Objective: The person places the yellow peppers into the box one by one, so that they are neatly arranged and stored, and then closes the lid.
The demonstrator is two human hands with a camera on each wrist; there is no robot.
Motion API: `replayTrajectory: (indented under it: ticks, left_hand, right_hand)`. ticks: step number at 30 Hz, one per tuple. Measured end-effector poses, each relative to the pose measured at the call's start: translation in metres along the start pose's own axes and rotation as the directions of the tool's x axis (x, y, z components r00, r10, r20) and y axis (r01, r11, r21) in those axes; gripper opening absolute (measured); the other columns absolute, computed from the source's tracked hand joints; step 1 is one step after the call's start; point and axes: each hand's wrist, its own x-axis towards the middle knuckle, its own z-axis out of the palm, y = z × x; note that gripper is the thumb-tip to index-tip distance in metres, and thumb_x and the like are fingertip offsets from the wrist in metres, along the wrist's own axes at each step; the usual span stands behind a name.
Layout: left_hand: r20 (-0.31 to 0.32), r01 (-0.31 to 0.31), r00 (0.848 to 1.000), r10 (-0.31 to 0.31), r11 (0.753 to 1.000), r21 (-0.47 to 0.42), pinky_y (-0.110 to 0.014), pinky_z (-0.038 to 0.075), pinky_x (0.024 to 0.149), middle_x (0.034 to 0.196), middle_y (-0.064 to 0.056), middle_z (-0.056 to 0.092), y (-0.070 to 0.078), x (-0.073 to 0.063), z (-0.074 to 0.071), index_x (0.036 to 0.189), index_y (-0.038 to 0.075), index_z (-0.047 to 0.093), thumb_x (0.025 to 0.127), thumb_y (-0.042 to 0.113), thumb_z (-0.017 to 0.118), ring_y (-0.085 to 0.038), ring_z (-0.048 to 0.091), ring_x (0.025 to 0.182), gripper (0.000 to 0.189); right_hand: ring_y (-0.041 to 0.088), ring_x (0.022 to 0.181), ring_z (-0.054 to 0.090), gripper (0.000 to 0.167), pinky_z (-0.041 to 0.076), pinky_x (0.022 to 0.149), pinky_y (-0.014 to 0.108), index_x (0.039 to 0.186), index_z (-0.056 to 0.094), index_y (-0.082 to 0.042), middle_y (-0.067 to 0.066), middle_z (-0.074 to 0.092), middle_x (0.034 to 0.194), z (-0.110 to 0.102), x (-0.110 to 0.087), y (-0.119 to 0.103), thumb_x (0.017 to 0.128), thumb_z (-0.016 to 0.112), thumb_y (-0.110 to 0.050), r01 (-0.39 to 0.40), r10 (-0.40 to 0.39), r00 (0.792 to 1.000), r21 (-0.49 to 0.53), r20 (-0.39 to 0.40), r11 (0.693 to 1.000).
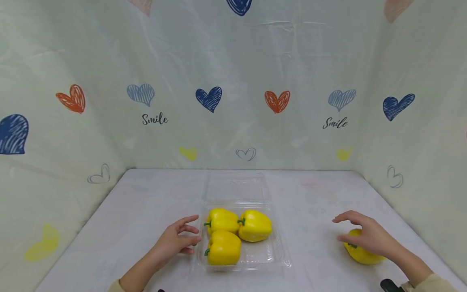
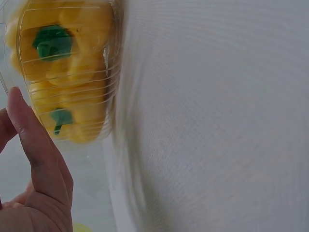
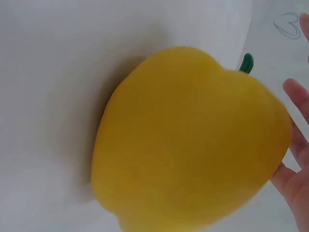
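Three yellow bell peppers with green stems, one at the back left, one at the right and one at the front, lie in a clear plastic clamshell box. My left hand is at the box's left side, fingers extended and apart; in the left wrist view a fingertip overlaps the ribbed wall. Another yellow bell pepper lies on its side on the table to the right. Over it hovers my right hand, thumb and fingers spread wide, with the fingers beyond the pepper in the right wrist view.
The box's clear lid lies folded back behind it on the white table. A pale curtain printed with hearts encloses the table at the back and sides. A black object shows by the right sleeve.
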Motion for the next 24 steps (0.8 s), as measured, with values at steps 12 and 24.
replayTrajectory:
  ticks: [12,24]
  left_hand:
    - [-0.011,0.002,1.0,-0.002,1.0,0.003,-0.035,0.056,0.065,0.101,-0.011,0.056,0.001,0.0,0.0,0.136,0.007,0.044,0.079,0.01,0.075,-0.022,0.06,0.072,0.065]
    - [-0.003,-0.002,1.0,0.002,1.0,0.007,-0.035,0.056,0.065,0.101,-0.011,0.056,0.001,0.0,0.0,0.137,0.007,0.043,0.079,0.01,0.074,-0.022,0.059,0.069,0.065]
  right_hand:
    - [-0.006,0.097,0.046,0.041,0.045,0.075,0.016,0.104,0.065,-0.018,-0.015,0.057,0.107,-0.009,-0.022,0.027,0.068,0.083,-0.025,-0.101,0.099,0.988,0.011,0.117,0.995]
    - [-0.001,0.094,0.046,0.058,0.044,0.073,0.016,0.118,0.057,-0.019,-0.018,0.052,0.115,-0.011,-0.038,0.047,0.066,0.084,-0.026,-0.042,0.023,0.975,0.083,0.221,0.996]
